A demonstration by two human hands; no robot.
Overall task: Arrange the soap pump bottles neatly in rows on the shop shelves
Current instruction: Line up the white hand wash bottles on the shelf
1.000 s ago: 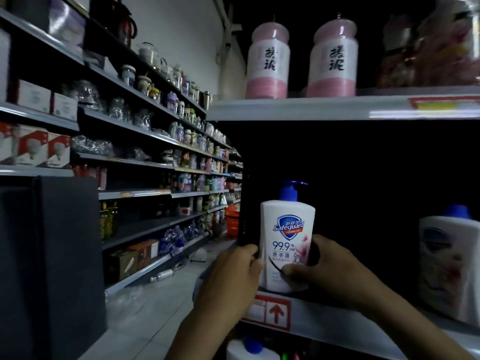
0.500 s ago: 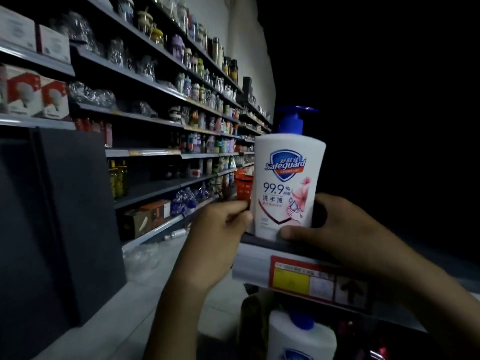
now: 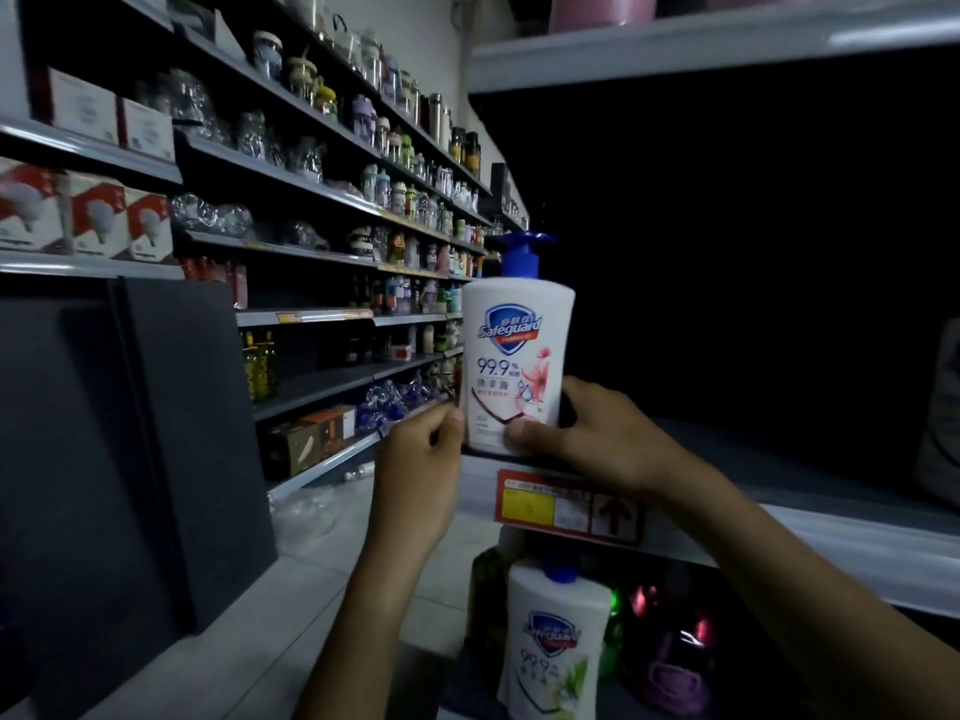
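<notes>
A white Safeguard soap pump bottle [image 3: 517,350] with a blue pump and pink flower label stands upright at the left front corner of a dark shelf [image 3: 810,532]. My right hand [image 3: 587,439] grips its lower right side, thumb across the front. My left hand [image 3: 421,459] has curled fingers touching the bottle's lower left edge. A second white pump bottle [image 3: 553,641], with a green leaf label, stands on the shelf below. Another bottle [image 3: 943,413] shows dimly at the far right edge.
A red and yellow price tag [image 3: 566,509] is fixed to the shelf's front edge. A white upper shelf [image 3: 701,44] hangs overhead. Across the aisle, long shelves [image 3: 311,200] hold jars, cups and boxes. A dark panel [image 3: 130,433] stands at the left.
The view has swung back up and right; the upper shelf shows again. The bottle stays upright at the shelf corner with both hands on its base.
</notes>
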